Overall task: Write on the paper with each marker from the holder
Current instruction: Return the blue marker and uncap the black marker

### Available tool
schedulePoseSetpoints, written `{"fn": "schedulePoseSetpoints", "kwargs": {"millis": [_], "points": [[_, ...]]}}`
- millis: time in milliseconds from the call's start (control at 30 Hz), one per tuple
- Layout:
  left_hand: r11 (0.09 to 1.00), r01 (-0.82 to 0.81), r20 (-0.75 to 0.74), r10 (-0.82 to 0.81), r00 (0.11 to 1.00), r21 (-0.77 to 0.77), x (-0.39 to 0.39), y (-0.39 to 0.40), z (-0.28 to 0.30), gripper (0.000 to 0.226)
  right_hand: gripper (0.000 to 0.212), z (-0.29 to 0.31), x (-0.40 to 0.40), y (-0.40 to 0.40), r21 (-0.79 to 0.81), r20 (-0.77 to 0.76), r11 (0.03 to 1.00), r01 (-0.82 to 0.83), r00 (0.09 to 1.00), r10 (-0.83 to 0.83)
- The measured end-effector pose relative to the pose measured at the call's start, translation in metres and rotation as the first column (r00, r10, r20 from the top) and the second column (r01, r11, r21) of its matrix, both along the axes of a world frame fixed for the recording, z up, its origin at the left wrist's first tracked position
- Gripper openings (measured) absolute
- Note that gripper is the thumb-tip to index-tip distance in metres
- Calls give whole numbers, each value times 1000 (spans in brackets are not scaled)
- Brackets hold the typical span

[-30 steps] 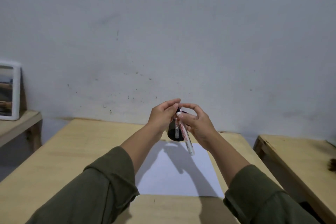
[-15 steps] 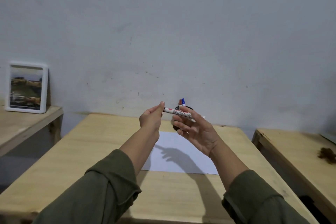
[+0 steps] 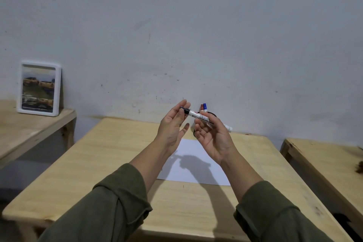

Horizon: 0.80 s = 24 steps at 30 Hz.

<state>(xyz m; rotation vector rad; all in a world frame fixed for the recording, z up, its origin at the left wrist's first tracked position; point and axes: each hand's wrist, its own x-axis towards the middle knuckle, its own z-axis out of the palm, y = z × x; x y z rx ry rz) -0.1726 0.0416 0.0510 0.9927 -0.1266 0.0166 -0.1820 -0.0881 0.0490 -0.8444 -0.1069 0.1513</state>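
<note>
A white board marker with a dark cap lies almost level across the fingers of my right hand, which grips its barrel palm up. My left hand is beside it with fingers spread, the fingertips just touching the capped end. Both hands hover above the white paper on the wooden table. Behind my right hand stands the black holder, mostly hidden, with a red marker and a blue marker sticking up out of it.
A white-framed picture leans on the wall on a low wooden side table at the left. Another wooden table stands at the right with a dark object at the frame edge. A grey wall is close behind.
The marker went from hanging tip-down to lying level in my right hand. My left hand pinched its end half a second ago and has since spread its fingers.
</note>
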Motion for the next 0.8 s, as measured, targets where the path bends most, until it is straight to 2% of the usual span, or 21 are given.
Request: {"fn": "schedulePoseSetpoints", "kwargs": {"millis": [133,333,600,800], "points": [[993,-116,-27,117,993,31,2,0,-4,15,21,-2,1,6,9,22,1000,-1,1000,1],[974,-219,-80,223,972,53,4,-2,-6,19,15,-11,5,11,27,28,1000,14,1000,-15],[966,-257,-161,255,953,12,4,-2,-6,21,14,-17,6,17,1,66,999,45,997,-45],[957,-286,-225,288,931,42,6,6,-4,21,17,-21,9,23,-23,87,999,43,995,-41]]}}
